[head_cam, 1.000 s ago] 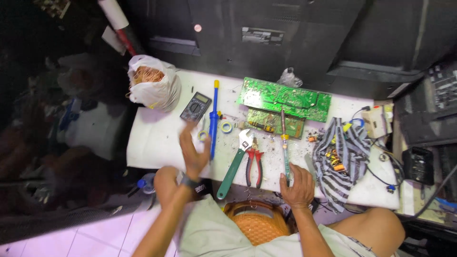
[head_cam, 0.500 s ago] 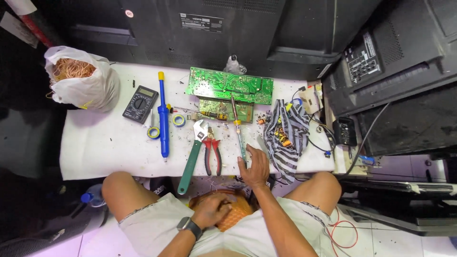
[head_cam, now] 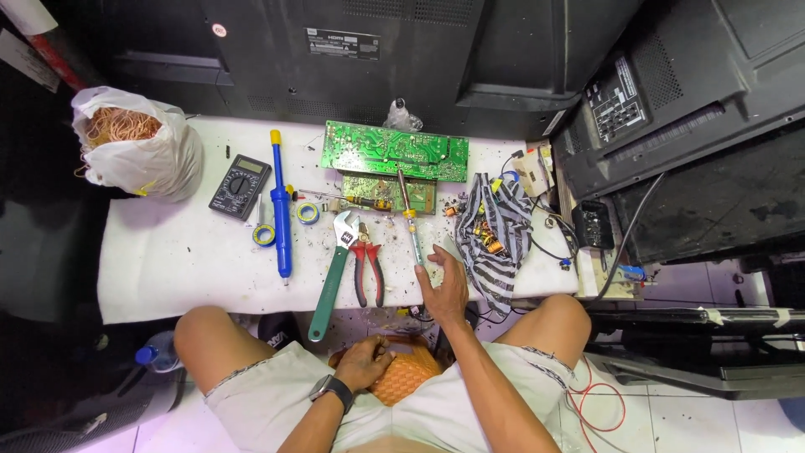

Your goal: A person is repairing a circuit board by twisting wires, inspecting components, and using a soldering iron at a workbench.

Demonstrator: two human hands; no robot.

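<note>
At 12 o'clock from my right hand [head_cam: 444, 289], half-curled on the soldering iron [head_cam: 411, 225] handle, I'd grip low, keeping the tip on the small board [head_cam: 377, 193]; left hand [head_cam: 362, 362] rests loosely closed on the orange stool [head_cam: 407, 377].

Single head-worn view, looking almost straight down from above the seated person onto the white worktable [head_cam: 168, 260] and lap. The table's far edge lies toward the frame top, at moderate range.
</note>
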